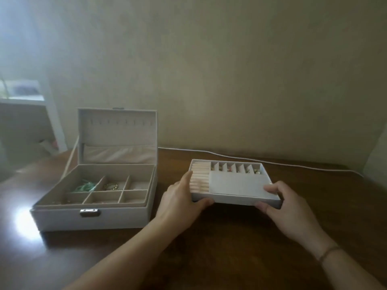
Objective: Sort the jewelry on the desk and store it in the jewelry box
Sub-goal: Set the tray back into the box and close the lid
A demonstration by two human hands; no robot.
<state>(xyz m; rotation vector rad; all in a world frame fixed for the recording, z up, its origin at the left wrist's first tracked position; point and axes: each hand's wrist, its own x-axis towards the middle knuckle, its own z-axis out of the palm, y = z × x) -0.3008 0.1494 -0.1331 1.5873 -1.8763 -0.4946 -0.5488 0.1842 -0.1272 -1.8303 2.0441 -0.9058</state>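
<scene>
A person gripped the removable tray (236,183) of a jewelry box (94,214) with both hands on a dark wooden desk (209,248), the left hand (182,203) clamped on the tray's near-left corner and the right hand (280,204) clamped on its near-right corner, thumbs under the front edge and fingers over the rim. The tray sat to the right of the open box, just beside it but not touching, its long axis running left to right, roughly parallel to the box's front wall. The box lay to the left of the grip, so the left hand was the nearer one to it; returning the tray would likely call for a lift and a leftward carry over the box's right wall. One box and one tray were in view. The tray held one block of ring rolls (200,178) at left, a row of six small slots with tiny pieces at the back, and one flat covered panel. The box's lower level showed six compartments; a green strand (85,186) lay in one and a gold chain bracelet (111,186) in another. No loose jewelry was visible on the desk. A white cable (251,159) ran along the wall behind.
</scene>
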